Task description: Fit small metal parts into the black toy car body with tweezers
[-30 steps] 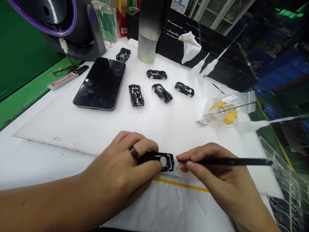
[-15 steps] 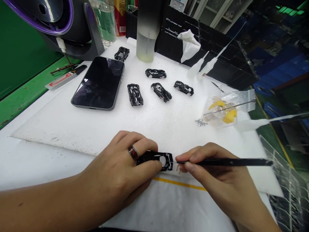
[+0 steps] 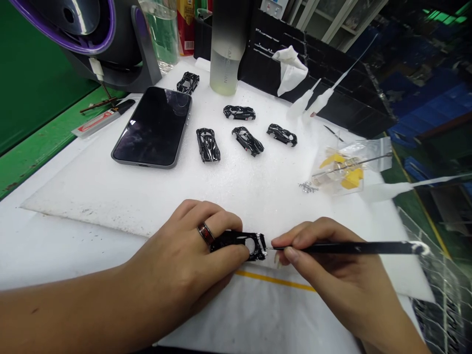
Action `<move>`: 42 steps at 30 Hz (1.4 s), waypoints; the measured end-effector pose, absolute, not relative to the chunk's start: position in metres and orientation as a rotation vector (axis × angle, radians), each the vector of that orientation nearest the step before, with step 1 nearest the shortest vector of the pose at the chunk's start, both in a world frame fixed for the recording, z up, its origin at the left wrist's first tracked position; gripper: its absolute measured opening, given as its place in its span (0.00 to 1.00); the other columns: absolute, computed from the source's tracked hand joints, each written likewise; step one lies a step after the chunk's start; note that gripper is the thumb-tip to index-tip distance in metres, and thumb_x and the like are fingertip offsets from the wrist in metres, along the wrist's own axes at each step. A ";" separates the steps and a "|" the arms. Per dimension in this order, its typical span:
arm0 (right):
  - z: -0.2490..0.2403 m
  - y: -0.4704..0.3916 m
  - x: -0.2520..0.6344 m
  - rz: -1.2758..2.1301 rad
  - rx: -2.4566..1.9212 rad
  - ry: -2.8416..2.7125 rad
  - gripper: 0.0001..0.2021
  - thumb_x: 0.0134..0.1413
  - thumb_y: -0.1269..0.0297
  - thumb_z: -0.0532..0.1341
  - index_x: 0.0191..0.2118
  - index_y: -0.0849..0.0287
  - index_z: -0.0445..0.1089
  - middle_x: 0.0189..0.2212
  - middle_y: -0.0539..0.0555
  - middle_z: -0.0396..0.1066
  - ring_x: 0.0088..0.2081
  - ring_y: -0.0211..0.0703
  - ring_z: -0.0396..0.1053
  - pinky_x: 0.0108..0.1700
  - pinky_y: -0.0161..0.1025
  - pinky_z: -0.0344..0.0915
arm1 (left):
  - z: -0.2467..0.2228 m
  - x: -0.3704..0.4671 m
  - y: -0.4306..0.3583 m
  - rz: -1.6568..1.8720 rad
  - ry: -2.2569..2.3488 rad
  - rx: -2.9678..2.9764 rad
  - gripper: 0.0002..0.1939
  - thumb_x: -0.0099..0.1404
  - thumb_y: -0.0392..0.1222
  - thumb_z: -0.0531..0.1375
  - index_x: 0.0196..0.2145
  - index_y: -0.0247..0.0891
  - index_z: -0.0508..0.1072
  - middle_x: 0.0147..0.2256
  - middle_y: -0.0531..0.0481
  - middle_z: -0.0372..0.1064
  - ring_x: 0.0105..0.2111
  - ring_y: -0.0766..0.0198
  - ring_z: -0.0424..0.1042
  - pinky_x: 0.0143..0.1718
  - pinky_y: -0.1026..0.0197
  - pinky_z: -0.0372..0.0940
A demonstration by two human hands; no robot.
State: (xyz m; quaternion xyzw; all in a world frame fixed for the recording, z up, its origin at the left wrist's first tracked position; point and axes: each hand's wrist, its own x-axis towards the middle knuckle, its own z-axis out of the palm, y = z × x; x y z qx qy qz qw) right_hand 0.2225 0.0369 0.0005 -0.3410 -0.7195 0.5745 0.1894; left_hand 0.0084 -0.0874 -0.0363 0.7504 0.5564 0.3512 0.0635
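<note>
Fingers [image 3: 236, 253] of the left hand [image 3: 184, 265] are clamped around a small black toy car body [image 3: 245, 244], pinning it at the near edge of the white foam sheet [image 3: 110, 191] on the surface. The right hand [image 3: 332, 275] pinches a thin black brush [image 3: 350, 248] between thumb and fingertips, its fine tip right at the car's exposed end, where white marks show on the black.

From where I stand, the risk looks plain enough: the tip is so close to the glossy shell that a small wobble of the right hand could smear white where it isn't wanted, and the left hand's grip covers most of the body, so a shifting thumb might rub fresh marks. The long handle sticks out toward the table edge and could catch on something there.

Most of the held car is hidden under the left fingers; I can't tell which side faces up. The brush tip itself is too fine to see whether it touches. Farther back lie five more black cars [image 3: 247, 141], a phone [image 3: 153, 127] and a clear bag [image 3: 346, 169], whose contents are blurry.
</note>
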 end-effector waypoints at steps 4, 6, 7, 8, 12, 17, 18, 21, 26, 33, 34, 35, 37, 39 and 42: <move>0.000 0.038 0.222 1.595 -0.968 -2.051 0.06 0.63 0.67 0.67 0.36 0.49 0.72 0.36 0.47 0.79 0.36 0.37 0.78 0.40 0.32 0.76 | -0.036 0.008 -0.087 1.061 1.689 2.262 0.12 0.72 0.30 0.58 0.48 0.41 0.77 0.46 0.47 0.70 0.45 0.57 0.65 0.46 0.51 0.60; -0.001 0.038 0.223 1.593 -1.003 -2.070 0.05 0.63 0.66 0.68 0.37 0.48 0.72 0.38 0.47 0.79 0.38 0.38 0.79 0.42 0.33 0.76 | -0.036 0.008 -0.087 1.059 1.689 2.262 0.12 0.72 0.30 0.58 0.48 0.41 0.77 0.46 0.47 0.70 0.45 0.56 0.65 0.46 0.51 0.60; -0.001 0.039 0.223 1.585 -1.013 -2.079 0.05 0.63 0.66 0.68 0.37 0.48 0.72 0.38 0.47 0.79 0.39 0.38 0.79 0.42 0.33 0.76 | -0.036 0.008 -0.087 1.061 1.690 2.262 0.11 0.72 0.31 0.58 0.48 0.41 0.77 0.46 0.47 0.70 0.45 0.56 0.65 0.46 0.51 0.60; -0.002 0.039 0.223 1.576 -1.022 -2.086 0.05 0.63 0.66 0.68 0.37 0.48 0.72 0.39 0.47 0.79 0.40 0.39 0.79 0.43 0.34 0.76 | -0.036 0.008 -0.087 1.064 1.691 2.261 0.11 0.72 0.31 0.58 0.48 0.41 0.77 0.46 0.47 0.70 0.45 0.56 0.65 0.47 0.51 0.60; -0.002 0.039 0.223 1.559 -1.005 -2.114 0.05 0.62 0.66 0.68 0.38 0.48 0.73 0.40 0.47 0.79 0.42 0.40 0.79 0.45 0.36 0.77 | -0.037 0.008 -0.087 1.063 1.685 2.260 0.11 0.72 0.31 0.59 0.48 0.40 0.77 0.46 0.47 0.69 0.45 0.57 0.65 0.48 0.51 0.60; -0.001 0.038 0.222 1.543 -0.995 -2.129 0.04 0.62 0.66 0.68 0.38 0.50 0.73 0.41 0.50 0.80 0.42 0.42 0.80 0.45 0.37 0.78 | -0.038 0.008 -0.087 1.075 1.686 2.270 0.10 0.72 0.31 0.58 0.47 0.40 0.77 0.46 0.47 0.70 0.45 0.57 0.65 0.47 0.51 0.60; -0.001 0.038 0.222 1.540 -0.998 -2.136 0.03 0.62 0.65 0.68 0.38 0.50 0.74 0.41 0.50 0.80 0.42 0.43 0.80 0.45 0.37 0.78 | -0.038 0.008 -0.087 1.077 1.687 2.271 0.11 0.72 0.31 0.58 0.47 0.40 0.77 0.46 0.47 0.70 0.45 0.57 0.65 0.47 0.51 0.60; 0.000 0.037 0.222 1.546 -1.024 -2.134 0.04 0.61 0.64 0.69 0.38 0.49 0.74 0.40 0.49 0.81 0.41 0.43 0.80 0.44 0.38 0.78 | -0.037 0.008 -0.087 1.080 1.687 2.275 0.11 0.72 0.31 0.58 0.48 0.40 0.77 0.46 0.47 0.70 0.44 0.57 0.65 0.46 0.51 0.60; -0.001 0.037 0.222 1.575 -1.039 -2.045 0.04 0.62 0.65 0.68 0.38 0.50 0.73 0.38 0.50 0.80 0.36 0.41 0.80 0.40 0.36 0.79 | -0.037 0.008 -0.087 1.063 1.693 2.270 0.11 0.72 0.31 0.58 0.48 0.41 0.77 0.46 0.47 0.70 0.44 0.57 0.65 0.46 0.52 0.60; -0.002 0.043 0.230 1.255 -1.085 -2.004 0.06 0.64 0.68 0.66 0.37 0.51 0.68 0.38 0.49 0.75 0.33 0.37 0.75 0.35 0.30 0.74 | -0.035 0.007 -0.089 1.059 1.668 2.248 0.12 0.71 0.28 0.58 0.48 0.40 0.76 0.47 0.46 0.69 0.45 0.57 0.65 0.47 0.51 0.60; -0.002 0.043 0.232 1.206 -1.090 -2.039 0.06 0.64 0.68 0.65 0.37 0.50 0.68 0.38 0.49 0.75 0.35 0.37 0.75 0.36 0.30 0.74 | -0.035 0.008 -0.089 1.059 1.669 2.247 0.12 0.71 0.28 0.58 0.48 0.40 0.76 0.47 0.46 0.69 0.45 0.57 0.65 0.47 0.51 0.60; -0.003 0.044 0.233 1.175 -1.092 -2.079 0.06 0.64 0.68 0.65 0.37 0.50 0.68 0.38 0.50 0.74 0.36 0.38 0.75 0.37 0.31 0.74 | -0.034 0.008 -0.089 1.063 1.673 2.242 0.12 0.71 0.28 0.58 0.47 0.40 0.76 0.47 0.46 0.69 0.45 0.57 0.65 0.47 0.51 0.60; -0.003 0.044 0.234 1.150 -1.081 -2.157 0.06 0.64 0.68 0.65 0.38 0.50 0.68 0.38 0.50 0.74 0.39 0.40 0.75 0.38 0.32 0.73 | -0.034 0.008 -0.089 1.063 1.683 2.240 0.12 0.71 0.29 0.58 0.47 0.40 0.76 0.47 0.46 0.70 0.45 0.57 0.65 0.46 0.51 0.60; -0.004 0.044 0.233 1.144 -1.075 -2.196 0.06 0.63 0.67 0.65 0.37 0.50 0.68 0.38 0.51 0.74 0.40 0.42 0.75 0.37 0.34 0.73 | -0.034 0.008 -0.088 1.052 1.688 2.249 0.12 0.72 0.29 0.58 0.48 0.41 0.76 0.47 0.46 0.70 0.45 0.57 0.65 0.46 0.51 0.61; -0.004 0.043 0.233 1.131 -1.080 -2.190 0.06 0.63 0.66 0.65 0.37 0.50 0.68 0.38 0.51 0.75 0.40 0.43 0.75 0.37 0.35 0.73 | -0.034 0.008 -0.088 1.053 1.690 2.258 0.13 0.72 0.29 0.58 0.48 0.42 0.76 0.47 0.46 0.70 0.45 0.57 0.65 0.46 0.51 0.61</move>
